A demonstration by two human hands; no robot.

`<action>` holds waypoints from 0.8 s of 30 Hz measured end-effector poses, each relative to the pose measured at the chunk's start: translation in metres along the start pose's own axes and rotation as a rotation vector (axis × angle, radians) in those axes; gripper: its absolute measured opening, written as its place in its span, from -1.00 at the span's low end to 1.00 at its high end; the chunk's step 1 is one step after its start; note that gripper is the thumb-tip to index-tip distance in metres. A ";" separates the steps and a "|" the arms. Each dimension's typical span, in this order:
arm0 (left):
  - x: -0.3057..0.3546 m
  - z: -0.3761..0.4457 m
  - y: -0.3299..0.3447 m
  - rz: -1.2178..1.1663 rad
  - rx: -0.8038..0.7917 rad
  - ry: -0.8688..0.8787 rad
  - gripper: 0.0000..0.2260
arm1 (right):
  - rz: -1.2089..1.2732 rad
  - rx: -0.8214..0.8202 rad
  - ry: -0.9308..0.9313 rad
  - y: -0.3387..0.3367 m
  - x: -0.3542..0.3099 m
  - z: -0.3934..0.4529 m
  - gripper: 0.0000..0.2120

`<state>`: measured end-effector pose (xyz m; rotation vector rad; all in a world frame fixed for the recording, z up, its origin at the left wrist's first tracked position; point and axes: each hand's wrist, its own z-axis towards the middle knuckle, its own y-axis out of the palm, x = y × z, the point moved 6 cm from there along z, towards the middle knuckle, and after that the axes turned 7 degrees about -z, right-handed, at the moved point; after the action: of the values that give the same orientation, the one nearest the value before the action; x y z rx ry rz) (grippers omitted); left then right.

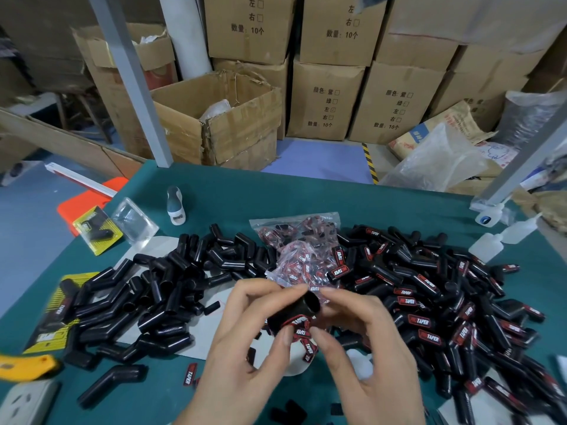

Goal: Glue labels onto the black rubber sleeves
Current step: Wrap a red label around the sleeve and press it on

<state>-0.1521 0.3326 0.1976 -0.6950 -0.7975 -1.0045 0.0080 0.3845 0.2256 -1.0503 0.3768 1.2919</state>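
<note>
Both hands' fingers [288, 334] pinch one sleeve [294, 311], label [299, 322] apparently attached.

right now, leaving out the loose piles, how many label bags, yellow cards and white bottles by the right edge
label bags: 2
yellow cards: 2
white bottles: 3
total: 7

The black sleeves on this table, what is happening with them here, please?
A person holds one black sleeve in both hands, left hand and right hand, with a red label on it. Unlabelled sleeves are piled to the left, labelled ones to the right. A bag of labels lies behind.
</note>
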 end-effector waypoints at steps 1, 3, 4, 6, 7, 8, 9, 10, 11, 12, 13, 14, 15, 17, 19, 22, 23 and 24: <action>0.002 0.001 0.000 0.023 -0.010 0.019 -0.60 | 0.052 0.015 0.009 0.000 0.000 0.000 -0.67; 0.006 0.002 0.000 0.034 -0.024 0.061 -0.59 | 0.120 0.003 0.042 0.002 0.000 0.001 -0.81; 0.009 0.002 0.000 0.027 -0.032 0.084 -0.59 | 0.144 -0.024 0.064 0.003 0.002 0.001 -0.85; 0.012 0.003 0.000 0.013 -0.040 0.124 -0.60 | 0.188 -0.091 0.112 0.008 0.004 0.000 -0.80; 0.013 0.003 0.000 0.009 -0.039 0.136 -0.59 | 0.226 -0.121 0.139 0.010 0.005 -0.001 -0.75; 0.013 0.002 -0.001 0.004 -0.038 0.142 -0.58 | 0.276 -0.147 0.165 0.012 0.005 -0.002 -0.72; 0.014 0.002 -0.001 -0.003 -0.038 0.145 -0.57 | 0.329 -0.168 0.188 0.014 0.005 -0.004 -0.71; 0.015 0.002 -0.002 -0.006 -0.039 0.151 -0.56 | 0.374 -0.186 0.208 0.016 0.005 -0.005 -0.71; 0.015 0.001 -0.002 -0.006 -0.039 0.160 -0.56 | 0.412 -0.197 0.233 0.018 0.005 -0.007 -0.71; 0.016 0.001 -0.003 -0.003 -0.038 0.168 -0.56 | 0.446 -0.205 0.254 0.020 0.005 -0.008 -0.70; 0.017 0.001 -0.003 0.001 -0.035 0.174 -0.57 | 0.475 -0.208 0.274 0.021 0.005 -0.008 -0.70; 0.017 0.001 -0.003 0.005 -0.033 0.178 -0.58 | 0.499 -0.210 0.285 0.022 0.006 -0.008 -0.69; 0.018 0.001 -0.003 0.008 -0.032 0.179 -0.59 | 0.520 -0.212 0.287 0.023 0.005 -0.008 -0.68; 0.018 0.001 -0.003 0.012 -0.032 0.175 -0.60 | 0.547 -0.212 0.278 0.022 0.005 -0.007 -0.69; 0.018 0.001 -0.003 0.012 -0.036 0.168 -0.59 | 0.552 -0.209 0.270 0.022 0.005 -0.006 -0.74; 0.017 0.001 -0.003 0.012 -0.041 0.165 -0.60 | 0.546 -0.207 0.269 0.022 0.006 -0.006 -0.78; 0.017 0.001 -0.004 0.012 -0.041 0.163 -0.60 | 0.546 -0.206 0.275 0.022 0.006 -0.006 -0.75; 0.017 0.000 -0.004 0.010 -0.042 0.161 -0.60 | 0.548 -0.207 0.283 0.022 0.007 -0.006 -0.72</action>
<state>-0.1502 0.3241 0.2122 -0.6445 -0.6337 -1.0566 -0.0084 0.3817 0.2081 -1.3687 0.7995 1.6957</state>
